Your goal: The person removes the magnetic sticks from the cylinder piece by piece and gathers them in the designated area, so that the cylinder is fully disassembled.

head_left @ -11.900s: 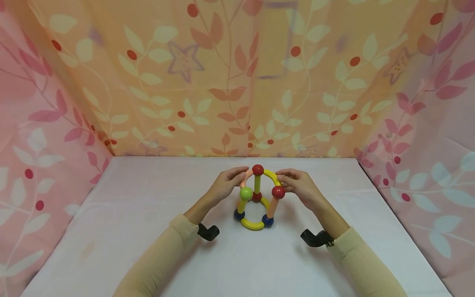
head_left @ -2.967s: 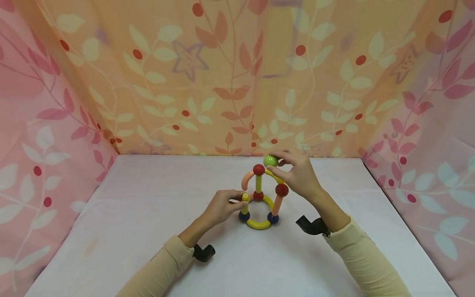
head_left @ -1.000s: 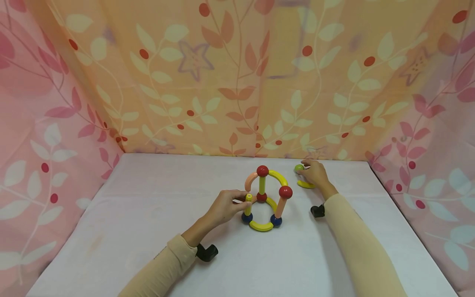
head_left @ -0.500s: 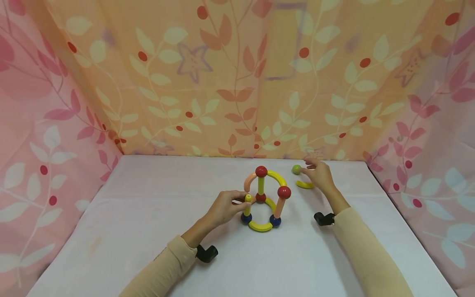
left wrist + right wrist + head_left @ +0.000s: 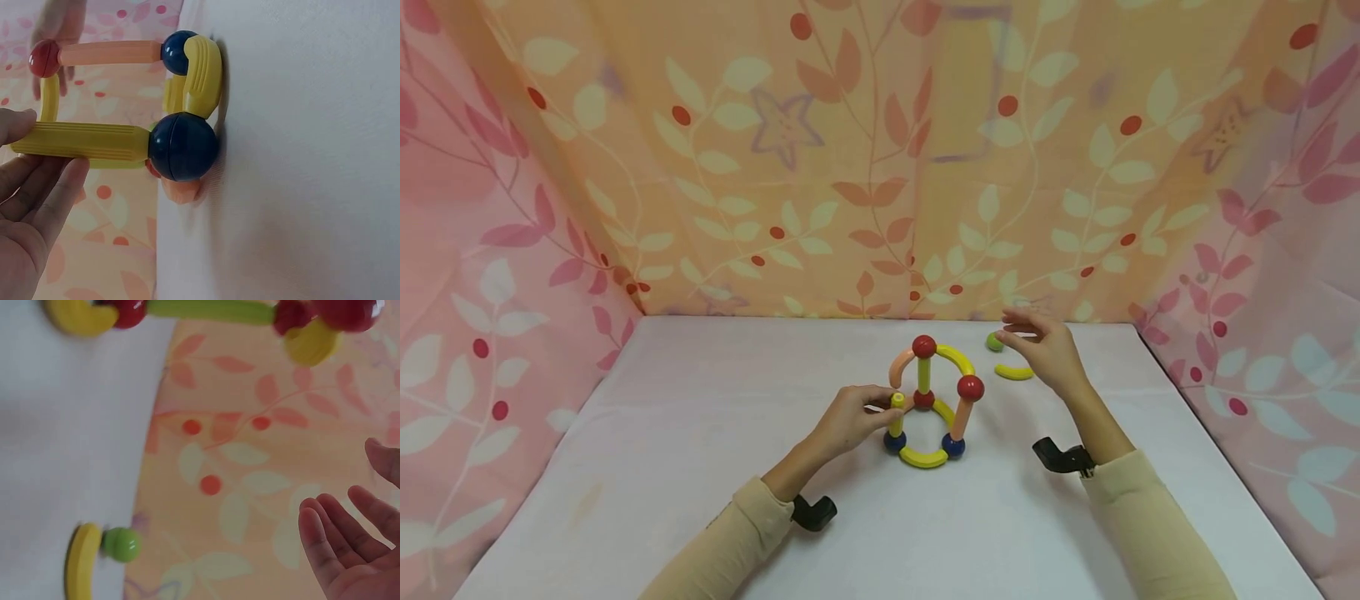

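My left hand point(image 5: 848, 421) pinches the top of an upright yellow ribbed rod point(image 5: 81, 140), whose lower end sits in a blue ball point(image 5: 182, 147). That rod is part of a ring-shaped frame of balls and rods, with red balls point(image 5: 971, 387) on top and a yellow curved bar point(image 5: 923, 459) at the front base. A peach curved bar point(image 5: 900, 367) reaches from the back red ball toward the rod's bare top. At the back right my right hand point(image 5: 1048, 350), fingers relaxed and holding nothing, hovers near a green ball point(image 5: 995, 342) on the table.
A loose yellow curved bar point(image 5: 1014, 372) lies on the white table point(image 5: 715, 358) beside the green ball. A peach rod point(image 5: 961, 419) stands at the frame's right. Patterned cloth point(image 5: 850, 167) rises behind the table and along both sides.
The green ball has gone from the yellow rod's top to the table at back right. My right hand has let go of it and lifted away. My left hand stays at the rod.
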The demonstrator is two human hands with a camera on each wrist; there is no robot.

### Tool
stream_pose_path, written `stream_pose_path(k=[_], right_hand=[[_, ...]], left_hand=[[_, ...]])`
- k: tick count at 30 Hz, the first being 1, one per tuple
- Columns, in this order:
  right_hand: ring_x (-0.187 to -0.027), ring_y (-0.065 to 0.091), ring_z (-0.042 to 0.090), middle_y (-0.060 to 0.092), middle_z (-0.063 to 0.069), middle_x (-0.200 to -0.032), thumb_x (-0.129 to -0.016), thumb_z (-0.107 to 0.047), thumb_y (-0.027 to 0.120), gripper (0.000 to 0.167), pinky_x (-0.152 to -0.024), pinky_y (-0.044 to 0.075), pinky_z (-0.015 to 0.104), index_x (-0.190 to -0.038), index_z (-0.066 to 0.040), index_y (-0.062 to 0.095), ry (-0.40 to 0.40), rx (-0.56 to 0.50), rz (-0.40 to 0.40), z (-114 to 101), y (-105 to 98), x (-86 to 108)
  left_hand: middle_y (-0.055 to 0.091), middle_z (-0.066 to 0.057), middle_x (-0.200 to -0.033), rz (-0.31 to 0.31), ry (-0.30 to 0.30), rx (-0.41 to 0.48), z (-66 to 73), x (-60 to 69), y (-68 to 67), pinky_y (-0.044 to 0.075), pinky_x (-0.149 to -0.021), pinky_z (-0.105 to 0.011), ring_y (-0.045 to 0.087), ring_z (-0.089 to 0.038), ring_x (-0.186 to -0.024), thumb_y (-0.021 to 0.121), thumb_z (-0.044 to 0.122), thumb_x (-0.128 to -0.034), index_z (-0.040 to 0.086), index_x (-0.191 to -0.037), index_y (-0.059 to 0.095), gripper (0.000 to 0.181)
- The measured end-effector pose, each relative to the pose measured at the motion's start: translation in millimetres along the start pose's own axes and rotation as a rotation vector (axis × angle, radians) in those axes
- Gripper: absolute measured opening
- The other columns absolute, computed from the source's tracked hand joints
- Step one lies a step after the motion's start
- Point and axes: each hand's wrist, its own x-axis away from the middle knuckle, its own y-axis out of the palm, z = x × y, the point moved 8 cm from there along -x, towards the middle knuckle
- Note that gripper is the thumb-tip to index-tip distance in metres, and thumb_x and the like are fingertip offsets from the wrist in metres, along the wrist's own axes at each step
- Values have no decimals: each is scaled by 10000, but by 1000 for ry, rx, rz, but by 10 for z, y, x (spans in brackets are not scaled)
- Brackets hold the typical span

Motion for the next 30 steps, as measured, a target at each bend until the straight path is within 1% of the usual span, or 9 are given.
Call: stream_pose_path(k=[2,5,8,12,14,19,22,26,30], right_hand=[[-1077,640,265,646,195,-1189,-897,-235,710,454,-814,456,31,-1286,-22,610,-28,-32,0,-120,-4,46],[-1028,640,135,666,111,-1135,-887,-196,721,421,-823,485,65,-1256,-17,627,-63,-90,-3,-289,5,113],[-990,629,41,665,96,-1121,-876,-150,730,398,-826,511,100,-1236,-12,637,-87,-146,-13,-442,41,184],[-990,637,51,661,168,-1154,-870,-112,728,379,-837,523,127,-1228,-19,645,-119,-173,-31,-622,118,277],[-995,642,72,666,162,-1156,-869,-100,726,377,-846,523,134,-1228,-19,643,-142,-167,-44,-707,166,324],[-1034,654,248,672,146,-1156,-855,-53,729,391,-863,519,135,-1229,7,630,-198,-170,-83,-903,309,432],[-1051,649,301,670,157,-1168,-849,-44,731,402,-872,526,156,-1234,12,626,-214,-183,-115,-1006,419,502],[-1070,650,270,664,151,-1200,-854,-63,732,416,-885,555,250,-1251,-5,622,-247,-181,-159,-1101,603,595],[-1119,635,271,667,130,-1222,-837,-56,745,453,-905,556,391,-1265,2,609,-277,-218,-188,-1123,815,693]], left_hand=[[722,-84,-1113,2,-6,3,-14,0,0,579,-843,-327,675,-216,-1012,693,181,-905,35,-1176,690,309],[724,-78,-1104,1,-13,12,-31,-1,2,577,-850,-334,673,-211,-1009,690,184,-907,42,-1166,695,295],[724,-78,-1106,-2,-14,23,-43,-4,6,575,-854,-339,673,-214,-1013,688,187,-909,41,-1167,693,297],[723,-83,-1109,-13,-13,31,-62,-1,23,574,-857,-333,673,-219,-1018,687,183,-910,35,-1170,689,299],[724,-82,-1106,-18,-19,37,-74,2,33,573,-858,-328,673,-218,-1019,688,182,-909,36,-1165,691,295],[730,-80,-1082,-18,-31,48,-92,4,41,571,-863,-329,676,-215,-1008,690,173,-905,36,-1144,701,276],[733,-82,-1069,-20,-31,47,-95,5,43,569,-870,-340,679,-215,-998,690,171,-904,35,-1136,705,269],[737,-79,-1064,-29,-31,34,-107,7,46,566,-879,-346,682,-206,-994,695,185,-902,39,-1132,708,272],[742,-75,-1057,-40,-25,17,-125,11,55,564,-883,-352,685,-198,-988,700,205,-900,40,-1137,709,289]])
